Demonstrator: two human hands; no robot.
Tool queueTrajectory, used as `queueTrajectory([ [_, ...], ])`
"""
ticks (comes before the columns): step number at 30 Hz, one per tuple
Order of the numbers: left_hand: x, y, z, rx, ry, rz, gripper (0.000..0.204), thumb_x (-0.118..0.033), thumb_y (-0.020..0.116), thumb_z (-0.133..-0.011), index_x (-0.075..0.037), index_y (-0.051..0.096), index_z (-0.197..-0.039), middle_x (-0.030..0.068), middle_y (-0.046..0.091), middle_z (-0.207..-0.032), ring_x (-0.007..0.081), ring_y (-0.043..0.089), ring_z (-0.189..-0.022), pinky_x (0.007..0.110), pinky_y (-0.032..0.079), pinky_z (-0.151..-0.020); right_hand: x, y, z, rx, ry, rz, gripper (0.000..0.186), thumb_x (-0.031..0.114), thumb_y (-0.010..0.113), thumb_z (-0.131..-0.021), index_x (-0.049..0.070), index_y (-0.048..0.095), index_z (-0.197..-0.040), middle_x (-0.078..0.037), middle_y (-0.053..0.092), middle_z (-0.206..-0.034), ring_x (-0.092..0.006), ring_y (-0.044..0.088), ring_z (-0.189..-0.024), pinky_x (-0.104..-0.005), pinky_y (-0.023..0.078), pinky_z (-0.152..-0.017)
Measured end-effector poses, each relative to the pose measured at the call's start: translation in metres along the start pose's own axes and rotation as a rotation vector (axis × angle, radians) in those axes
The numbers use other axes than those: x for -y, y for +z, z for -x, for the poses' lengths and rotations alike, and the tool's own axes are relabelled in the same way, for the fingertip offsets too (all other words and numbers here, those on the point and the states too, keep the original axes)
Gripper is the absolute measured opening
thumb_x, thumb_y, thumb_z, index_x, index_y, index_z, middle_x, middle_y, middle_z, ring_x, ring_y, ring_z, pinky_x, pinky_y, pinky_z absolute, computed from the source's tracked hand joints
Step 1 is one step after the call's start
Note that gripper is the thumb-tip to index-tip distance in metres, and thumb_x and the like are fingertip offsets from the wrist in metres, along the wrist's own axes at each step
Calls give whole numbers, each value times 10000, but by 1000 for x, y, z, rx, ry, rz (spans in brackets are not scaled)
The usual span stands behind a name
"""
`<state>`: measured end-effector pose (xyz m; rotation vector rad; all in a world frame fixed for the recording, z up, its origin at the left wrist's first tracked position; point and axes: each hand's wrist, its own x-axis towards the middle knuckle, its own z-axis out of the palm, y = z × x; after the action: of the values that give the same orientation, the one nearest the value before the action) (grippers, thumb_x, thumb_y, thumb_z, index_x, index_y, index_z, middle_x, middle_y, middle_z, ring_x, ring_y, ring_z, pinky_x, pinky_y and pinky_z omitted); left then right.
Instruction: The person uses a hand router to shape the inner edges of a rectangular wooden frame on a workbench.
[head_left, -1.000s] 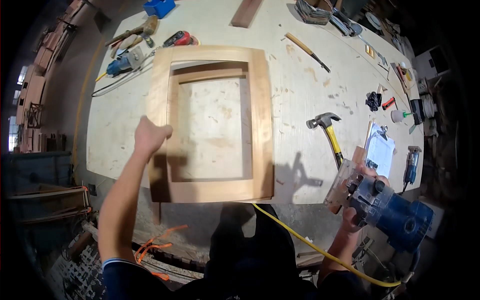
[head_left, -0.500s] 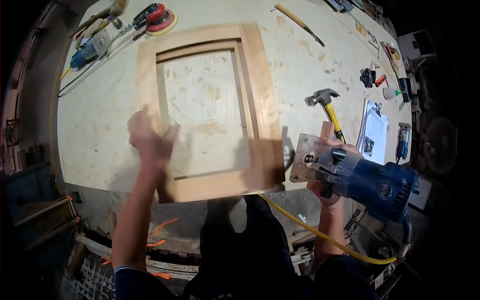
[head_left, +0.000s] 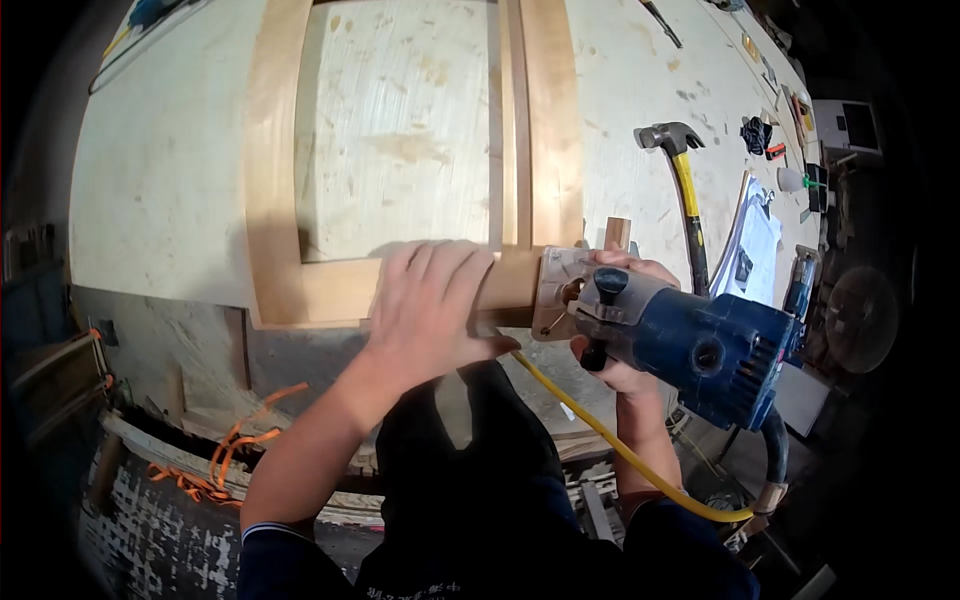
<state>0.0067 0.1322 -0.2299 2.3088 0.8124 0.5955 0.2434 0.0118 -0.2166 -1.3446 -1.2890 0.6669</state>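
Note:
A pale wooden frame (head_left: 272, 190) lies on the workbench, its near rail close to the bench's front edge. My left hand (head_left: 430, 300) rests across that rail, fingers stretched out flat and the thumb pointing right beside the near edge. In my right hand (head_left: 630, 375) is a blue trim router (head_left: 690, 335), tilted onto its side. Its clear base plate (head_left: 560, 292) stands upright at the near right corner of the frame; whether they touch I cannot tell. The router body hides part of my right hand. A yellow cable (head_left: 620, 450) runs below the router.
Right of the frame lie a claw hammer (head_left: 686, 180) with a yellow and black handle and a small wood block (head_left: 618, 234). Farther right are a clipboard with papers (head_left: 758, 240), a white bottle (head_left: 790, 180) and a black cord bundle (head_left: 756, 134). Orange straps (head_left: 235, 450) hang below the bench.
My left hand has moved from the left stile onto the near rail. The router has come left, up to the frame's near right corner. The view has shifted nearer the bench's front.

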Motion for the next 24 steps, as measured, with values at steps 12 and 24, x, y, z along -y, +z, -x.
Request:
queueTrajectory([
  [12, 12, 14, 3, 38, 87, -32, 971, -584, 872, -599, -18, 601, -1340, 142, 615, -1289, 320, 597, -1228, 474, 410, -1090, -16, 15, 23, 88, -37, 18, 932, 377, 998, -708, 44, 462, -1393, -204, 636, -1310, -336, 631, -1291, -555, 365, -1253],
  [24, 21, 31, 9, -1, 118, -50, 822, -448, 942, -536, -43, 697, -1208, 142, 674, -1224, 310, 647, -1167, 461, 496, -1030, -22, 24, 29, 76, -81, 125, 903, 394, 937, -780, 19, 419, -1418, -198, 614, -1322, -363, 622, -1304, -580, 386, -1242],
])
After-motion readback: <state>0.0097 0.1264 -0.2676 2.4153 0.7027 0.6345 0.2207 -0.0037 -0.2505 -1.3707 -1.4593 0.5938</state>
